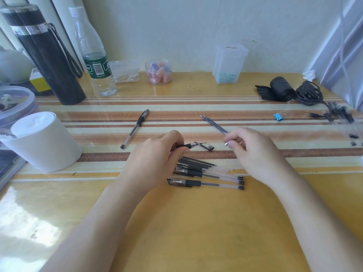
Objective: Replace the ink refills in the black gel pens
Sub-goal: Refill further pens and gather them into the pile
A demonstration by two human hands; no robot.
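My left hand (pixel 157 154) grips an uncapped black gel pen (pixel 193 145), its tip pointing right. My right hand (pixel 253 152) pinches a few thin dark ink refills (pixel 214 124) that slant up and to the left. A loose black pen cap (pixel 207 147) lies on the desk between the two hands. Just below the hands lies a pile of several capped black gel pens (pixel 206 177) with clear barrels, plus loose refills (pixel 198 162). One capped pen (pixel 135 128) lies apart to the upper left.
A white cup (pixel 43 142) stands at the left, a black flask (pixel 47 55) and clear bottle (pixel 96 55) behind it. Small jars and a clear box line the wall. A blue binder clip (pixel 279 116), black roll, cable and more pens (pixel 341 114) sit far right.
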